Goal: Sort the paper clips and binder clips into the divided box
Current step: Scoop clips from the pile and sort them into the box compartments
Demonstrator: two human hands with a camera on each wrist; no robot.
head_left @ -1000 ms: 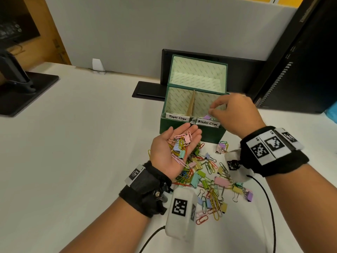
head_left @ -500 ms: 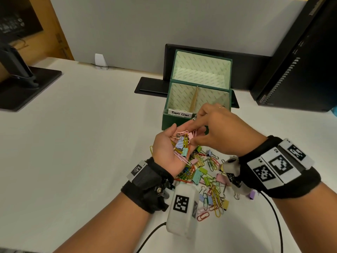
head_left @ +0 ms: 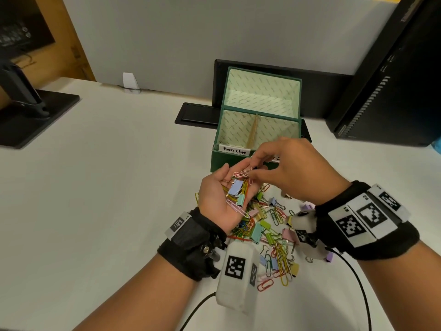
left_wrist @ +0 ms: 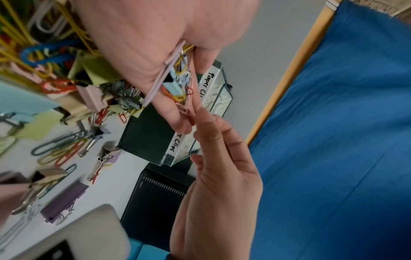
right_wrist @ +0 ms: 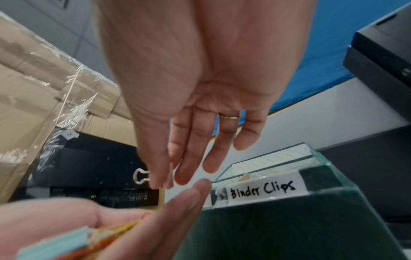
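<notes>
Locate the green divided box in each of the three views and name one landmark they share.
Head: green divided box at centre, behind both hands.
Left wrist: centre, turned sideways, beyond the fingertips.
Right wrist: lower right, front wall close up.
Shared landmark: its handwritten white labels.

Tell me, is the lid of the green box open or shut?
Open. The lid stands upright behind the green box, and the divider inside shows.

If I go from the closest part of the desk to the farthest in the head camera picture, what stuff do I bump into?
Pile of clips → left hand holding a handful of clips → green divided box → its open lid → grey partition wall.
</notes>
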